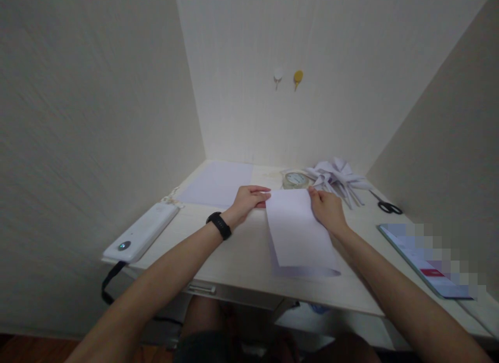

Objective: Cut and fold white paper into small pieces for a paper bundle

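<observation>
Right now both hands are pressing on a sheet of paper [298, 230] lying at the desk [234, 254] middle. Left hand [249, 199] is resting flat, fingers spread, on the sheet's far left corner; right hand [327, 207] is pinching its far right edge. Beyond the sheet are lying a tape roll [295, 180] and scissors [388, 206].

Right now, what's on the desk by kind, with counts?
Paper sheets: 2, the folded sheet under the left hand and right hand, plus a flat sheet
Folded paper pile: 1
Tape roll: 1
Scissors: 1
White device: 1
Tablet: 1
Total: 7
</observation>
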### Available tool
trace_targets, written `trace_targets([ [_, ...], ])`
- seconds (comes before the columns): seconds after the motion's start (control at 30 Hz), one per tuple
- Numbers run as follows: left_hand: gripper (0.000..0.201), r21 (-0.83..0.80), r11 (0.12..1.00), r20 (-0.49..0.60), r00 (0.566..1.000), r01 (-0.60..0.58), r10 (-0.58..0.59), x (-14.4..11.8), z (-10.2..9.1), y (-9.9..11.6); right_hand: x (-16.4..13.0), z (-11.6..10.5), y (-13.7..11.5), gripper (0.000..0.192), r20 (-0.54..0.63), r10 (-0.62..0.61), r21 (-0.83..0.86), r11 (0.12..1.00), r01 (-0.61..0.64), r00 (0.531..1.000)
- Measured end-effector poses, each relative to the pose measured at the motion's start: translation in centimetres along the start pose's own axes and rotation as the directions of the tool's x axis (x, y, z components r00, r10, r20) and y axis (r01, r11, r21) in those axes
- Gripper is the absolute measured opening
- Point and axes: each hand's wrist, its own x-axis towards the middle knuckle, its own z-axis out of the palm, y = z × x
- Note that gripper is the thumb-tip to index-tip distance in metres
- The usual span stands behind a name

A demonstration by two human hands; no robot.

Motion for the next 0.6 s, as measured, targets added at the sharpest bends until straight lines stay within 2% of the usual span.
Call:
trace_targets([
  [0.23,0.024,0.005,1.000,0.008,1.000,0.018,-0.018,0.05,-0.11,-0.06,0.00,0.07,-0.13,0.045,-0.067,0.002,0.203,0.979,0.012,0.998],
  [0.33,0.025,0.002,1.000,0.021,0.999,0.024,-0.024,0.19,-0.12,-0.11,0.14,0.19,0.13,0.046,-0.076,0.066,0.323,0.946,-0.038,0.995],
  [0.43,0.023,-0.003,1.000,0.010,1.000,0.024,-0.024,0.32,-0.28,-0.01,0.18,0.49,0.42,0.045,-0.032,0.152,0.452,0.884,-0.121,0.988],
  [0.6,0.023,-0.006,0.999,0.005,0.999,0.037,-0.037,0.50,-0.84,0.17,0.04,0.97,0.55,0.036,0.079,0.196,0.616,0.761,-0.202,0.977],
])
